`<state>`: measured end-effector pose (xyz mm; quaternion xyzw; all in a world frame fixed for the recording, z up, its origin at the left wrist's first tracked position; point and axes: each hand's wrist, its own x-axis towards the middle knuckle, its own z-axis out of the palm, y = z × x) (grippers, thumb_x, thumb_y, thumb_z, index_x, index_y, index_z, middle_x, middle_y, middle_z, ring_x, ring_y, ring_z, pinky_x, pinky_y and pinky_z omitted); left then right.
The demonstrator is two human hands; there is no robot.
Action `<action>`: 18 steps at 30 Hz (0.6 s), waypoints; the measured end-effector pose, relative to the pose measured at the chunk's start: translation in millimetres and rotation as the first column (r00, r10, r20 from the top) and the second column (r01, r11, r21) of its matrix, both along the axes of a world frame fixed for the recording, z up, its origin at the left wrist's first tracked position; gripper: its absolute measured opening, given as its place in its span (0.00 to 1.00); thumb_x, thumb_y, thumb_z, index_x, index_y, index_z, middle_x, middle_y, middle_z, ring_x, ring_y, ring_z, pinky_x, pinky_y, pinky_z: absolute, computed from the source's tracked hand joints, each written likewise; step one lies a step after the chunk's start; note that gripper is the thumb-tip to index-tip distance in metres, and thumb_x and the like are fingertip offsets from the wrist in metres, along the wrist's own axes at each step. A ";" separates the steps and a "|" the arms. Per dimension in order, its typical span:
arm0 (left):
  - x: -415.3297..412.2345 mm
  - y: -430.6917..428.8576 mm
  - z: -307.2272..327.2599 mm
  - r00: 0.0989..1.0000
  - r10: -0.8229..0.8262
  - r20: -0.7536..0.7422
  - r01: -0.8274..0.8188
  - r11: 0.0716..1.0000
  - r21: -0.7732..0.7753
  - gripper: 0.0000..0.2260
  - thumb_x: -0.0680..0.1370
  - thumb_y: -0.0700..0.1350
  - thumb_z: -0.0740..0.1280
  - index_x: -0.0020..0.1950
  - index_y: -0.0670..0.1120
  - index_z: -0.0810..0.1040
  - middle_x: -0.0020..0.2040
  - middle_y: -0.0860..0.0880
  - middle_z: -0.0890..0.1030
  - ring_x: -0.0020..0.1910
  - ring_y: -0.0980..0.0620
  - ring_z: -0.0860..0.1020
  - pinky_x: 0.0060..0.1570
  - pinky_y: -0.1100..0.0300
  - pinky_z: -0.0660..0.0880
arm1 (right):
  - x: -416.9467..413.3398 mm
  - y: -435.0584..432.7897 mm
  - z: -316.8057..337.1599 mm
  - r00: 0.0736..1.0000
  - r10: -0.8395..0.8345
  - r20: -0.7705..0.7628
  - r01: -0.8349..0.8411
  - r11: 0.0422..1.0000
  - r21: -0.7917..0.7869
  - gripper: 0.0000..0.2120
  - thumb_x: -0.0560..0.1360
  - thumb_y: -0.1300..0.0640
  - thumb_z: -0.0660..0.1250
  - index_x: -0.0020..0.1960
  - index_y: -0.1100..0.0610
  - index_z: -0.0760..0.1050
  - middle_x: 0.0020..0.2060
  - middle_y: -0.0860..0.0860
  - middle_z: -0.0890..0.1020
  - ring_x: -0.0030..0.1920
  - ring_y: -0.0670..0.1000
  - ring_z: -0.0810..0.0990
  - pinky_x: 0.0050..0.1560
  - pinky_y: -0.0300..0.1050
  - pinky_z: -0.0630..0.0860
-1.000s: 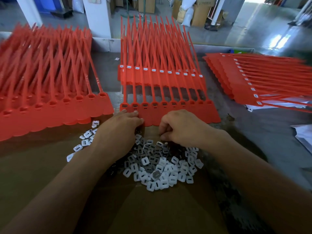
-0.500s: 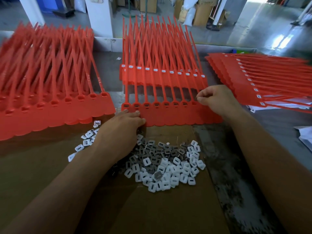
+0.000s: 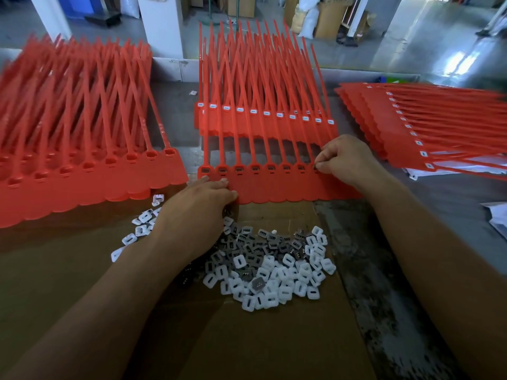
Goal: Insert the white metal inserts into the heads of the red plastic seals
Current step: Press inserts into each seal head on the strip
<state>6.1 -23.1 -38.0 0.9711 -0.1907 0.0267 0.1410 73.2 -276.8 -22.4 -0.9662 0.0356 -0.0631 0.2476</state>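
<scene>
- Red seals, working row (image 3: 274, 185): one joined strip, flat at mid-bench, with square heads in a line and tails running toward the far edge. I count eight heads showing dark pockets.
- White metal inserts (image 3: 277, 275): a loose heap of white and grey pieces on the cardboard sheet (image 3: 247, 338), toward the bench's near edge, just below the row.
- Left hand (image 3: 197, 207): palm down, fingers straight and together, pressing on the row's near-left corner.
- Right hand (image 3: 348, 157): knuckles up at the row's right end. Thumb and forefinger are pinched together on one insert (image 3: 316, 168) at the end head (mostly hidden by the fingertips).
- Other seal stacks: left edge (image 3: 82, 160), right edge (image 3: 411, 124).
</scene>
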 end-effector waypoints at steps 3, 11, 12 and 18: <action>0.0 0.0 0.5 1.000 0.002 -0.005 -0.002 1.000 0.003 0.24 0.76 0.34 0.56 0.70 0.52 0.67 0.73 0.53 0.62 0.73 0.52 0.57 0.70 0.58 0.52 | -2.1 3.8 -1.7 0.997 -0.066 0.048 0.064 0.997 0.032 0.04 0.69 0.62 0.72 0.43 0.56 0.82 0.36 0.46 0.77 0.38 0.41 0.73 0.42 0.36 0.66; -0.7 0.4 1.0 1.000 -0.009 0.020 0.009 1.000 -0.009 0.24 0.75 0.33 0.56 0.69 0.52 0.68 0.73 0.52 0.63 0.72 0.52 0.60 0.70 0.60 0.54 | -50.1 16.7 27.0 0.959 0.278 -0.049 -0.274 0.959 0.078 0.03 0.69 0.56 0.72 0.41 0.50 0.80 0.34 0.38 0.78 0.36 0.35 0.77 0.35 0.22 0.67; -0.8 0.4 0.9 1.000 -0.009 0.021 0.009 1.000 -0.007 0.24 0.76 0.33 0.56 0.69 0.52 0.68 0.73 0.52 0.63 0.72 0.52 0.60 0.70 0.59 0.54 | -60.3 22.0 27.7 0.920 0.363 -0.148 -0.357 0.932 0.063 0.03 0.69 0.56 0.72 0.40 0.49 0.80 0.33 0.37 0.78 0.36 0.32 0.76 0.35 0.21 0.68; -1.6 -0.2 1.9 1.000 -0.015 0.009 0.015 1.000 0.023 0.25 0.76 0.34 0.56 0.70 0.52 0.66 0.73 0.53 0.61 0.73 0.52 0.58 0.70 0.59 0.53 | -81.9 35.1 19.1 0.869 0.392 -0.302 -0.432 0.899 -0.077 0.04 0.69 0.53 0.73 0.43 0.50 0.80 0.32 0.38 0.76 0.33 0.33 0.74 0.34 0.24 0.69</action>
